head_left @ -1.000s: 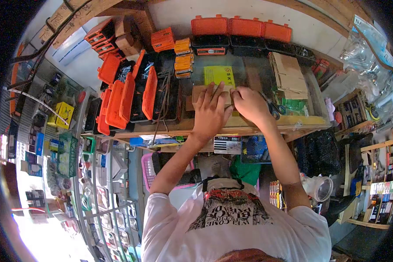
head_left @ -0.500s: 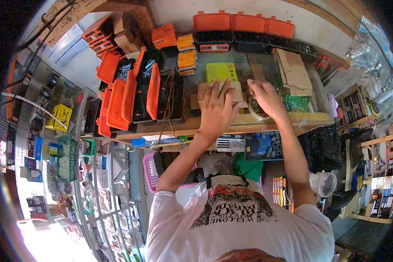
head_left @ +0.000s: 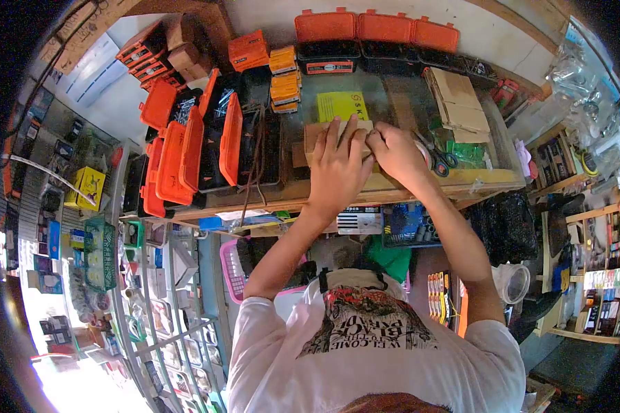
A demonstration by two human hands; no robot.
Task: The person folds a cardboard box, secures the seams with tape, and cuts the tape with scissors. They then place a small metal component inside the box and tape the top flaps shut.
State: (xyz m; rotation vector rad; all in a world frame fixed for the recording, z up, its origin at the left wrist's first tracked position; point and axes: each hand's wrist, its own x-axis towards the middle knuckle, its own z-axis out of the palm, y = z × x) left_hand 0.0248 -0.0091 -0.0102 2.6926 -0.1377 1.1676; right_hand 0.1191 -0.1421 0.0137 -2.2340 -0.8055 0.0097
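A small brown cardboard box (head_left: 314, 140) lies on the glass counter top (head_left: 386, 89). My left hand (head_left: 339, 168) rests flat over it, fingers stretched across its top. My right hand (head_left: 397, 153) is at the right edge of the box, close to my left fingers, with thumb and fingertips pinched together. Whatever may be in that pinch is too small to make out. A pale ring, perhaps a tape roll (head_left: 426, 155), shows partly behind my right hand. Scissors with dark handles (head_left: 446, 160) lie to its right. Behind the box is a yellow packet (head_left: 341, 105).
Orange-lidded black cases (head_left: 180, 162) stand open at the left, some with screws. Small orange boxes (head_left: 284, 89) are stacked at the back. Folded cardboard (head_left: 459, 107) lies at the right. Below the counter sit a blue crate (head_left: 412, 227) and a pink basket (head_left: 233, 272).
My right hand has moved left, from apart to the box's right edge. My left hand stays on the box. The scissors and pale ring show more now. The view has shifted slightly.
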